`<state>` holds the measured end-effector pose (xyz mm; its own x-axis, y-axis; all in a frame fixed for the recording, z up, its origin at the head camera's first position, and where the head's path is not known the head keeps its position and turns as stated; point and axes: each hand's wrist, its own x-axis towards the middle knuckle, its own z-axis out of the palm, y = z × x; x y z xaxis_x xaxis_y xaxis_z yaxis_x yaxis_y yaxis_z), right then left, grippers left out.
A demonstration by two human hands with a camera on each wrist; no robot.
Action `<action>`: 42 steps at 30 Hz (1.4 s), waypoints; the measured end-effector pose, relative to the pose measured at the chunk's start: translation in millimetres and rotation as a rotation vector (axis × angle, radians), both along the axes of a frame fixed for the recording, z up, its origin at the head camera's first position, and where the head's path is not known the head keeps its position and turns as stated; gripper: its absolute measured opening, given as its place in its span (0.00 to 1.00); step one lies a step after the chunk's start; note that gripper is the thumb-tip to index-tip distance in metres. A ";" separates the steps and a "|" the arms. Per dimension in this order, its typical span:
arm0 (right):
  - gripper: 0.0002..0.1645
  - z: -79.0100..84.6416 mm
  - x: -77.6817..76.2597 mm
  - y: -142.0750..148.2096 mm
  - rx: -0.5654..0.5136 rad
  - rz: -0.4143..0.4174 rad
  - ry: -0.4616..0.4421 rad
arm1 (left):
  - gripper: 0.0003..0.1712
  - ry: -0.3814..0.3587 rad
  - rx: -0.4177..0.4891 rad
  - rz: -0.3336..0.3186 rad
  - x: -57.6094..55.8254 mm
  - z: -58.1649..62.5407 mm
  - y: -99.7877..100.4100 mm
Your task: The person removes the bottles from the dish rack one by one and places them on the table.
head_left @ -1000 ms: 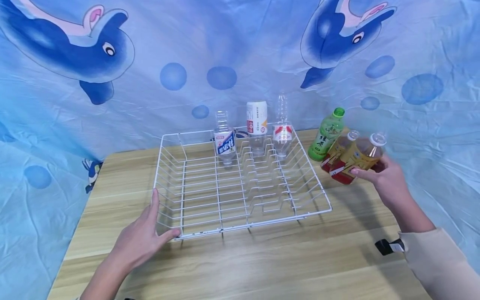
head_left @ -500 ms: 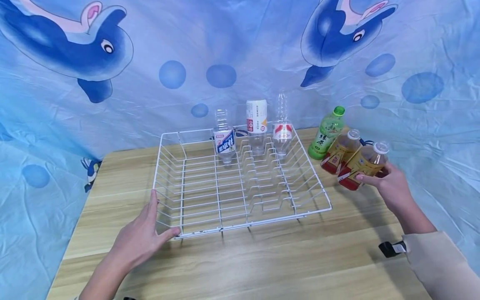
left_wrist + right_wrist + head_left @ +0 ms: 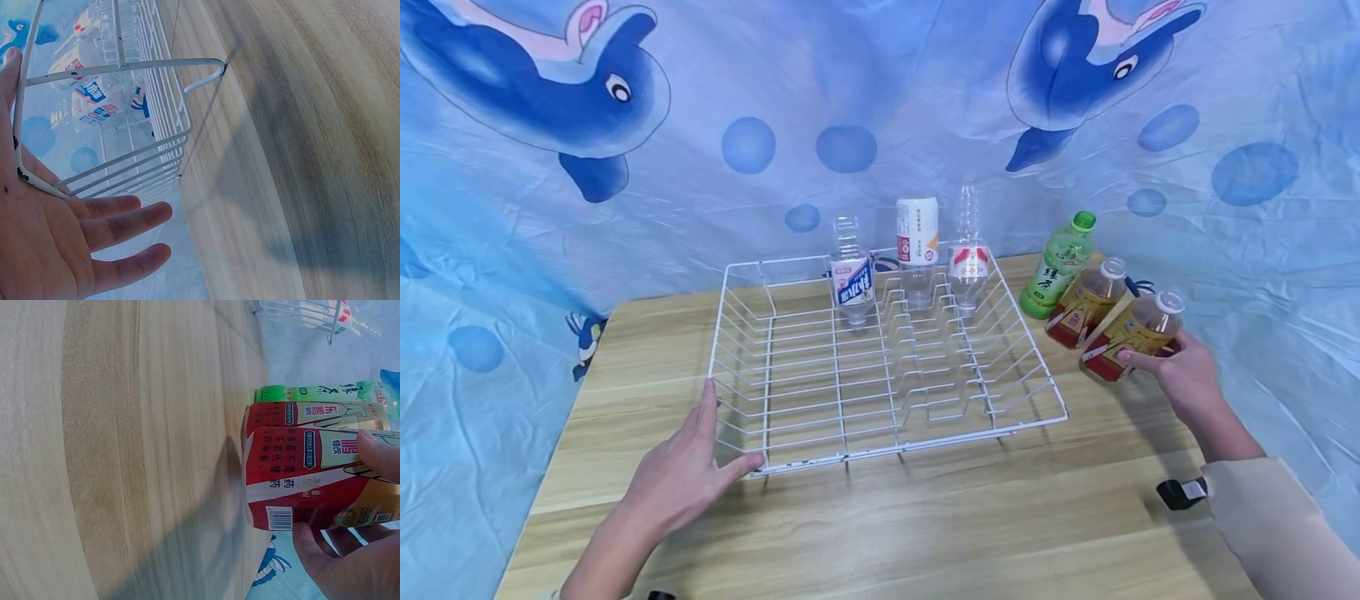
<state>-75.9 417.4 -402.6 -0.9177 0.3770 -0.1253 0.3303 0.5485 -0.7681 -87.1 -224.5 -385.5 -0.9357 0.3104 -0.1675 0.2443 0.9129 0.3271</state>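
My right hand (image 3: 1187, 379) grips a clear plastic drink bottle with a red and gold label (image 3: 1131, 333), thumb on the near side and fingers behind. The right wrist view shows this red label (image 3: 287, 475) close up, partly covered by the thumb; whether its base touches the table I cannot tell. A matching bottle (image 3: 1086, 304) stands just left of it, beside a green tea bottle (image 3: 1056, 271). My left hand (image 3: 673, 479) rests at the near left corner of a white wire rack (image 3: 846, 457). Its straight fingers (image 3: 125, 225) spread below the wire, thumb against the rim.
At the rack's far side, three clear bottles stand neck down or upright among the wires: one with a blue-white label (image 3: 852, 283), one white-labelled (image 3: 917, 233), one red-white (image 3: 968, 262). A blue dolphin-print cloth (image 3: 925, 100) hangs behind the wooden table (image 3: 925, 525).
My right hand has moved the held bottle slightly right and nearer me, opening a gap from the matching bottle. The left hand keeps its place on the rack.
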 end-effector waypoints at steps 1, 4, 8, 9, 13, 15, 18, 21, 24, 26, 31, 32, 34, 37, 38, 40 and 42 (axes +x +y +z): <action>0.51 -1.5 -0.4 0.5 -0.002 0.001 -0.002 | 0.69 0.000 0.000 0.001 0.4 -0.2 -0.2; 0.51 -5.8 -1.7 1.4 0.000 0.001 -0.007 | 0.69 -0.003 0.001 0.003 1.6 -1.0 -0.8; 0.51 -10.6 -2.9 3.0 -0.009 -0.004 -0.026 | 0.69 -0.011 0.006 0.004 2.6 -1.9 -1.1; 0.52 -11.4 -3.0 3.4 -0.010 -0.005 -0.036 | 0.69 -0.013 0.008 0.005 2.6 -2.0 -1.1; 0.53 -14.0 -4.2 6.0 -0.012 -0.013 -0.071 | 0.69 -0.016 0.018 0.003 2.1 -2.4 -0.4; 0.52 -14.8 -5.8 6.7 -0.010 -0.020 -0.066 | 0.69 -0.014 0.021 0.002 1.9 -2.4 -0.2; 0.52 -15.6 -8.8 7.1 -0.010 -0.031 -0.060 | 0.69 -0.013 0.020 0.002 1.8 -2.4 -0.1; 0.53 -14.9 -11.6 6.3 -0.025 -0.041 -0.069 | 0.69 -0.010 0.017 0.003 2.0 -2.1 -0.2; 0.53 -15.5 -13.4 6.1 -0.032 -0.046 -0.073 | 0.69 -0.009 0.011 0.004 1.8 -1.9 -0.3; 0.52 -16.8 -14.2 6.7 -0.026 -0.051 -0.067 | 0.69 -0.011 0.009 0.005 1.3 -2.0 -0.3; 0.53 -18.8 -16.5 7.6 -0.023 -0.061 -0.068 | 0.69 -0.016 0.009 0.003 -0.5 -2.8 -0.8; 0.52 -18.8 -17.1 7.5 -0.024 -0.060 -0.070 | 0.69 -0.016 0.010 0.001 -0.9 -2.9 -0.8; 0.53 -19.1 -18.1 8.7 -0.022 -0.059 -0.076 | 0.69 -0.016 0.011 0.000 -1.3 -2.5 -0.9; 0.51 -19.5 -19.2 10.5 -0.017 -0.062 -0.065 | 0.69 -0.016 0.011 -0.003 -2.1 -1.7 -0.6; 0.51 -19.4 -19.5 11.0 -0.020 -0.061 -0.060 | 0.69 -0.016 0.011 -0.004 -2.4 -1.4 -0.5; 0.50 -19.7 -20.1 11.1 -0.023 -0.065 -0.048 | 0.69 -0.018 0.009 -0.005 -3.3 -0.6 -0.4; 0.49 -19.8 -20.9 11.1 -0.034 -0.070 -0.041 | 0.69 -0.022 0.005 -0.007 -4.3 0.3 -0.4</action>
